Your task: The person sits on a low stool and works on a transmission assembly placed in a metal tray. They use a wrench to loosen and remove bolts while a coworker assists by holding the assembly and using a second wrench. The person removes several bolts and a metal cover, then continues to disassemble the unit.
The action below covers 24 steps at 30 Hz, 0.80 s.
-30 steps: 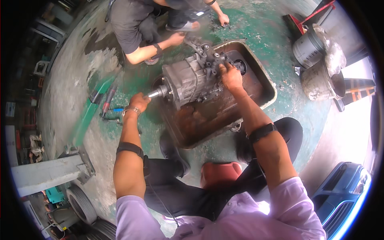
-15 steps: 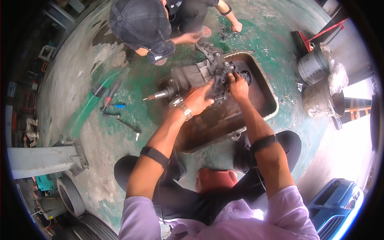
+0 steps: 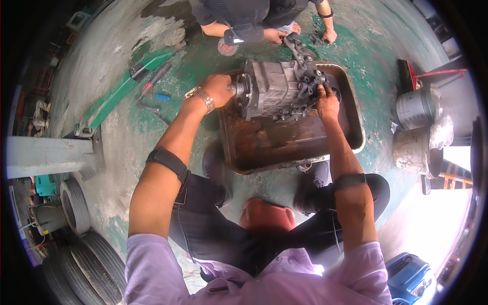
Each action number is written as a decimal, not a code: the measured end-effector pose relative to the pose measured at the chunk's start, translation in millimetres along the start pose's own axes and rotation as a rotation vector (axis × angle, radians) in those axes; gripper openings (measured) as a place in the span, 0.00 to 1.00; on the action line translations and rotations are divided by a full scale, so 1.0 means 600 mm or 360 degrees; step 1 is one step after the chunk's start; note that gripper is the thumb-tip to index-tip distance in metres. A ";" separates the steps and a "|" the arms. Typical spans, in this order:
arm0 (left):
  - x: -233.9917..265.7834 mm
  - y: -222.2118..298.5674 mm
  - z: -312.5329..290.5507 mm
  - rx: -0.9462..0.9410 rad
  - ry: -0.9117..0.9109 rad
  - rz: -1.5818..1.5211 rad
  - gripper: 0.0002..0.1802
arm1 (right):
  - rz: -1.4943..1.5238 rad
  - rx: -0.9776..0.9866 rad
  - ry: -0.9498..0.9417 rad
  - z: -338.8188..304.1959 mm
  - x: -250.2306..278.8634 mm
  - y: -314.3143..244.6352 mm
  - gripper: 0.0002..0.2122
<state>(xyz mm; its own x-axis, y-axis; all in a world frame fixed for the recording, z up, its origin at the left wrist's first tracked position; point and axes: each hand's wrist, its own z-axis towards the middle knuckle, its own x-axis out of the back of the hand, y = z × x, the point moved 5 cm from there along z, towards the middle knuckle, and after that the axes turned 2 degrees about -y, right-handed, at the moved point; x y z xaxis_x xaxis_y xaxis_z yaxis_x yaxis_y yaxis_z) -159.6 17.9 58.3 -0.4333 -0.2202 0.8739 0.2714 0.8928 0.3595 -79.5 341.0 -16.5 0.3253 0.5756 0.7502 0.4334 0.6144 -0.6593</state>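
Observation:
A grey metal gearbox lies on its side across a shallow, oil-stained metal tray. My left hand, with a watch on the wrist, is closed round the shaft at the gearbox's left end. At the other end my right hand grips the housing among levers and brackets; part of its fingertips is hidden. Across from me a person squats, one hand close to a bracket at the gearbox's far side, the other hand low at the floor.
A green jack arm and a red-handled tool lie left of the tray. Two buckets stand to the right. Tyres sit at the lower left, beside a grey post. A red stool is beneath me.
My left hand has moved from the gearbox's middle to the shaft at its left end. My right hand stays at the right end. The other person's head has drawn back from the gearbox.

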 end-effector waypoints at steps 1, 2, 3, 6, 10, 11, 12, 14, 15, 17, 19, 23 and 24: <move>-0.003 -0.014 -0.001 0.0043 0.0101 0.0091 0.21 | 0.0001 0.0000 0.0015 -0.001 0.002 -0.001 0.23; -0.008 -0.026 -0.005 0.0053 0.0248 0.0185 0.22 | 0.0000 0.0001 0.0030 -0.003 0.004 -0.002 0.24; -0.014 -0.042 -0.009 0.0072 0.0382 0.0269 0.24 | 0.0030 0.0038 0.0047 -0.005 0.004 -0.007 0.24; -0.038 -0.076 -0.001 0.0095 0.0371 0.0379 0.24 | 0.0109 -0.0002 -0.0012 -0.010 0.005 -0.009 0.25; -0.062 -0.098 0.019 0.0274 0.0012 0.0020 0.22 | 0.0132 -0.0073 -0.0039 -0.009 0.002 -0.005 0.25; -0.062 -0.095 0.021 0.0287 0.0021 0.0028 0.21 | 0.0072 -0.0028 -0.0023 -0.006 0.002 -0.005 0.25; -0.063 -0.093 0.020 0.0298 0.0030 0.0036 0.20 | 0.0002 0.0001 -0.0004 -0.004 0.001 -0.004 0.25; -0.061 -0.091 0.016 0.0336 0.0137 0.0016 0.20 | -0.0023 0.0053 0.0001 0.001 -0.002 -0.002 0.25; -0.062 -0.091 0.014 0.0352 0.0186 0.0011 0.20 | -0.0046 0.0035 0.0008 0.002 -0.003 0.002 0.25; -0.066 -0.090 0.013 0.0366 0.0226 0.0073 0.20 | -0.0015 0.0037 0.0004 0.003 -0.004 0.005 0.25; -0.072 -0.092 0.018 0.0368 0.0206 0.0084 0.20 | 0.0013 0.0023 -0.0002 0.001 -0.005 0.006 0.25; -0.082 -0.097 0.026 0.0367 0.0170 0.0029 0.21 | -0.0033 0.0046 0.0000 -0.003 0.000 0.005 0.25; -0.083 -0.100 0.026 0.0378 0.0188 0.0026 0.21 | -0.0066 0.0064 0.0009 -0.003 -0.001 0.003 0.25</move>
<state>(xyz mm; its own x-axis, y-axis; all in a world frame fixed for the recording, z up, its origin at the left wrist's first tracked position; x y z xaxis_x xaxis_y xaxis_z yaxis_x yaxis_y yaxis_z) -167.5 -18.5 -11.6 -0.3231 -0.2368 0.9162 0.0621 0.9608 0.2703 -77.5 341.1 -18.1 0.3123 0.5464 0.7771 0.4125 0.6589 -0.6290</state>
